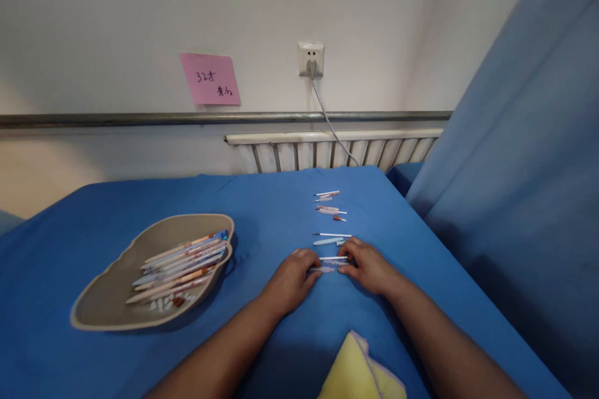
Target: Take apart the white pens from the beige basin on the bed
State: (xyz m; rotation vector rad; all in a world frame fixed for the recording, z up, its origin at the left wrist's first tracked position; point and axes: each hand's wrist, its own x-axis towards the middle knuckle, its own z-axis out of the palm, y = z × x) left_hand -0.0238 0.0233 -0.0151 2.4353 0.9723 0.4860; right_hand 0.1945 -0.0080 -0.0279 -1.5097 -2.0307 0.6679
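Note:
On the blue cloth, a disassembled pen lies between my two hands: a white refill [331,258] and a pale pinkish pen barrel [324,269], with small clear pieces by them. My left hand [294,277] has its thumb and fingers closed around the left ends of these parts. At their right ends, my right hand [369,265] is curled, fingertips and thumb on the pieces. Just beyond lie a light-blue pen barrel [326,241] and another white refill [330,235]. Farther back are more pen parts [330,210] in small rows. Fingers partly hide the nearest pieces.
To the left stands a beige tray [100,299] with several pens [182,268] and small white and brown pieces. A folded yellow cloth [353,368] lies near the front edge. A blue curtain [524,106] hangs at the right; a wall and radiator [337,137] are behind.

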